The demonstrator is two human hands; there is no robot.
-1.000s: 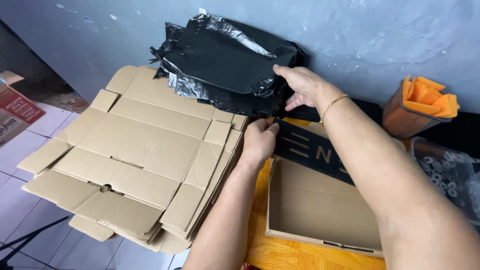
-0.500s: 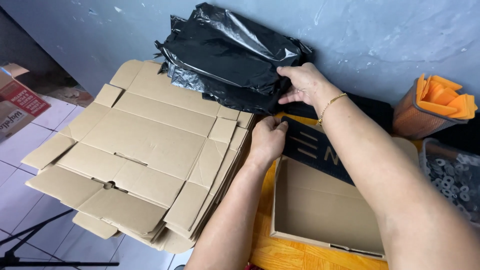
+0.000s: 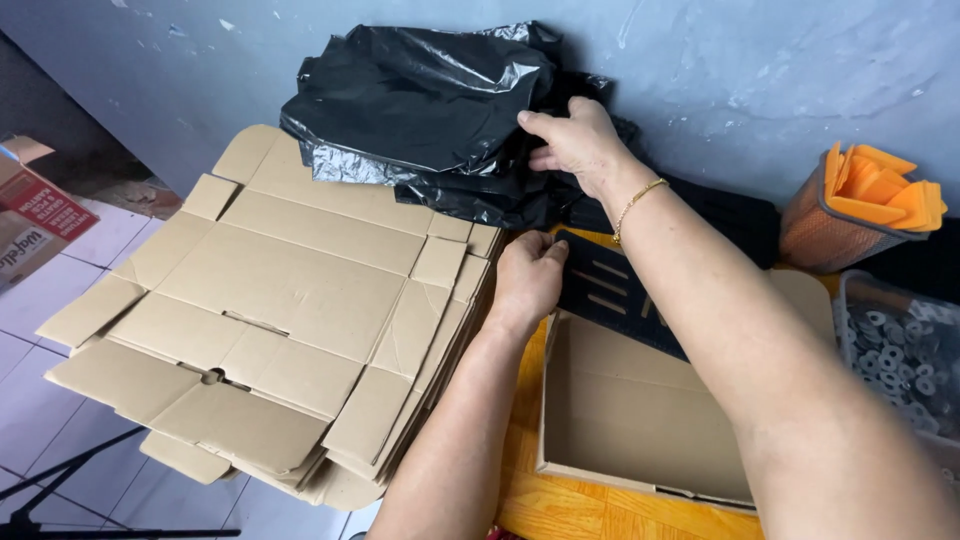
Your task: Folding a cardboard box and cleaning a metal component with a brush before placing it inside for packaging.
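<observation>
My left hand (image 3: 527,277) grips the near corner of an open cardboard box (image 3: 640,420), at the edge of its black printed flap (image 3: 610,292). My right hand (image 3: 572,142) reaches further back and pinches a sheet from the heap of black plastic bags (image 3: 425,105) against the wall. The box stands on an orange surface (image 3: 545,505) and looks empty inside. A gold bracelet circles my right wrist.
A thick stack of flattened cardboard blanks (image 3: 270,310) lies left of the box. An orange mesh holder (image 3: 855,215) with folded orange pieces stands at right, above a clear tub of metal washers (image 3: 900,350). A red printed carton (image 3: 35,215) sits on the tiled floor, far left.
My right hand has moved up from the box flap onto the black bags and taken hold of one. My left hand stays at the box corner.
</observation>
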